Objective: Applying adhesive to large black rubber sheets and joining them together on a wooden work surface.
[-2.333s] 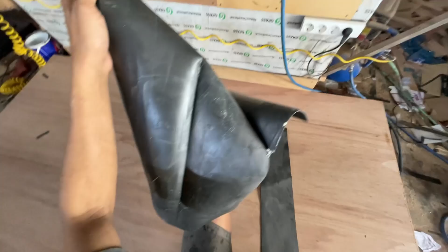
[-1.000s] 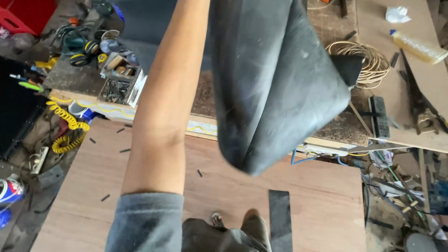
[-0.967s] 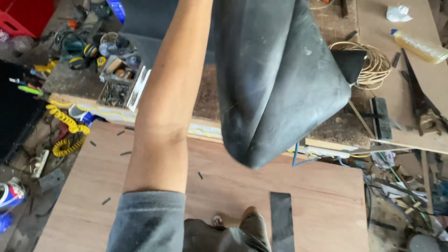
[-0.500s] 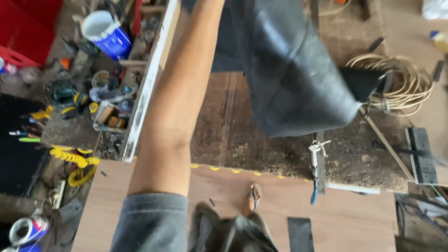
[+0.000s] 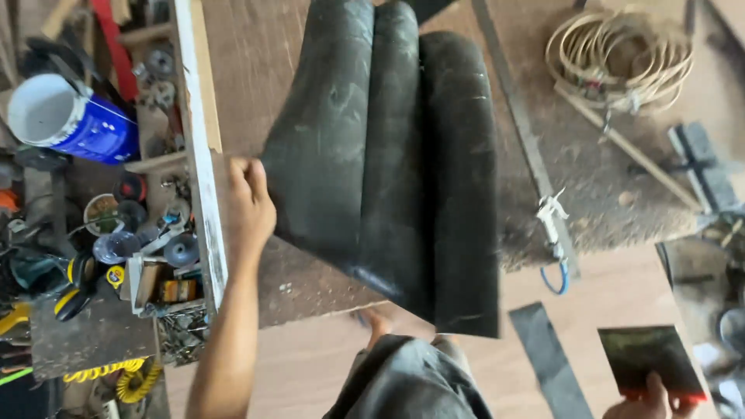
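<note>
while left hand [image 5: 247, 203] grips folded black rubber sheet [image 5: 392, 163], right hand [image 5: 650, 397] pinches dark flat piece [image 5: 648, 357]

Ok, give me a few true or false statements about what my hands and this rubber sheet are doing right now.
1. The left hand grips the folded black rubber sheet by its edge. True.
2. The rubber sheet lies flat on the table. False: it hangs in folds.
3. The right hand holds a dark flat card. True.
4. The blue can stands right of the sheet. False: it is on the left.
5. A black strip lies on the wooden board. True.
</note>
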